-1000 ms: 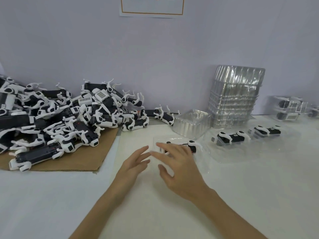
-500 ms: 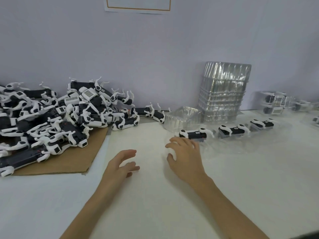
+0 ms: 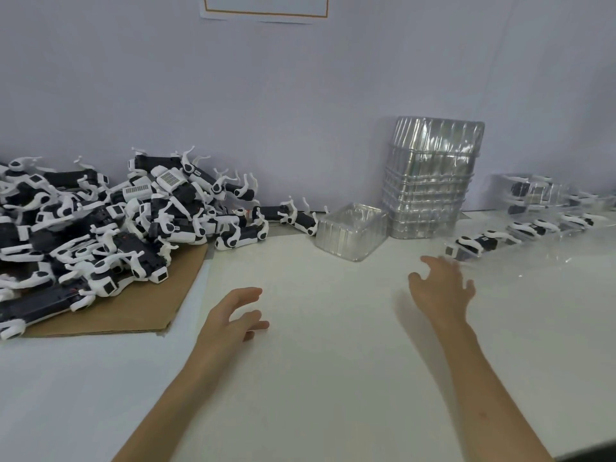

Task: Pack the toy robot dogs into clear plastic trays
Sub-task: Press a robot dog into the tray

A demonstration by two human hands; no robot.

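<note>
Hovering empty with fingers loosely spread, the left hand (image 3: 233,315) and right hand (image 3: 440,288) should lift the light toy robot dogs (image 3: 100,235), heaped on cardboard (image 3: 133,315) at left, by the rigid body, as the thin legs look fragile.

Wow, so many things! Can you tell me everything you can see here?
toy robot dogs: a pile too big to count, black and white, on the cardboard at the left
cardboard: one, brown, under the pile
tray stack: one tall stack, clear, against the wall
low tray: one or a few nested, clear, left of the tray stack
packed dogs: at least three, black and white, in clear trays in a row at the right
far trays: blurred, clear, far right
paper sign: one, white with orange border, on the wall
table: one, white
left hand: open, empty, over the table
right hand: open, near the nearest packed dog
</note>
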